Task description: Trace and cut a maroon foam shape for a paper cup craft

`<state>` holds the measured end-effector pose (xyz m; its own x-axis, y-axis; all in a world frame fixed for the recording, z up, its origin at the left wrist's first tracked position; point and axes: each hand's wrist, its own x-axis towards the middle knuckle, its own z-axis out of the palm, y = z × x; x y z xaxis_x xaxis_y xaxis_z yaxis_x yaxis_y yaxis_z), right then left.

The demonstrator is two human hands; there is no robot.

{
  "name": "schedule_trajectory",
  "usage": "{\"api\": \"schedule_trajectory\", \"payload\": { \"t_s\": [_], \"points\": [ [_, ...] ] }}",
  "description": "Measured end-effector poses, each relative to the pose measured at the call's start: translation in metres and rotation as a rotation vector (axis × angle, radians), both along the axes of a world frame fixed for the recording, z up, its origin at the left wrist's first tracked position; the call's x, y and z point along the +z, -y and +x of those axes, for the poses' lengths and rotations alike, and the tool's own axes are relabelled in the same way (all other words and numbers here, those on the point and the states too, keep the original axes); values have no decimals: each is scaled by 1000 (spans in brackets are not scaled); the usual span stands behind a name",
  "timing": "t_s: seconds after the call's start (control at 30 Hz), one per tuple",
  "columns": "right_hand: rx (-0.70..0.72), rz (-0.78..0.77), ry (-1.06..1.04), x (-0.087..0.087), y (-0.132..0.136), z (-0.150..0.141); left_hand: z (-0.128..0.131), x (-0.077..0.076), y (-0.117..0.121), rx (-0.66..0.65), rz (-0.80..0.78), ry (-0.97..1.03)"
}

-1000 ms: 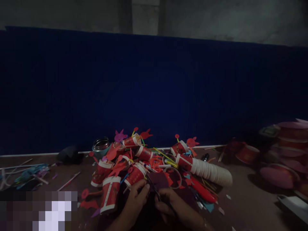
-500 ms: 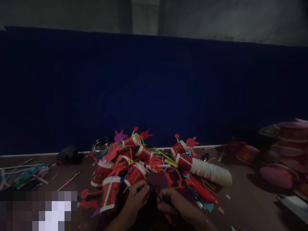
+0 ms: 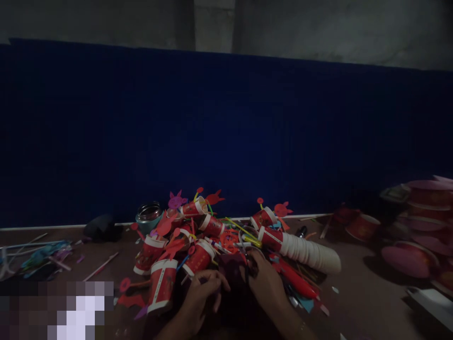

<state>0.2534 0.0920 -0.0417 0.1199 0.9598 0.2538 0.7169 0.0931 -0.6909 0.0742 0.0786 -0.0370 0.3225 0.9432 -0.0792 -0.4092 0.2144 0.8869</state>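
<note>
My right hand is closed around a pair of dark scissors, reaching towards the pile of craft pieces. To its left, my left hand is held with curled fingers; whether a small piece sits in them is too dark to see. Dark purple paper lies between and beyond the hands. Beside my left hand stands a red paper cup with a white rim, and another red cup lies tilted behind it. Red paper cutouts and yellow straws crowd the middle.
A stack of nested paper cups lies at right, next to a red tube-like object. A teal jar stands at the back. Straws and scraps are at left, large red tubs at right. A blue partition rises behind.
My right hand has moved forward and up with the scissors, away from my left hand. The left hand's fingers have shifted slightly right and bent downwards.
</note>
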Motion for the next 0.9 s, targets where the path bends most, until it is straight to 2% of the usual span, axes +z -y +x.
{"api": "schedule_trajectory", "payload": {
  "t_s": [0.1,0.2,0.3,0.4,0.53,0.6,0.73,0.9],
  "points": [
    [-25,0,90,-5,0,1,2,1,2,-33,-22,39],
    [5,-16,21,-11,-2,2,5,3,3,-29,-20,81],
    [65,-31,-195,-12,-5,2,6,6,5,-8,-33,89],
    [37,-26,-484,-9,-6,2,5,6,6,-2,-73,16],
    [3,-34,-911,4,-1,-3,9,-3,1,21,-104,-115],
    [31,-75,-1017,12,3,-7,13,-9,-3,52,-117,-155],
    [84,-151,-1014,20,7,-11,17,-19,-5,136,-159,-197],
    [140,-129,-942,12,4,-8,14,-18,3,240,-187,-208]
  ]
}}
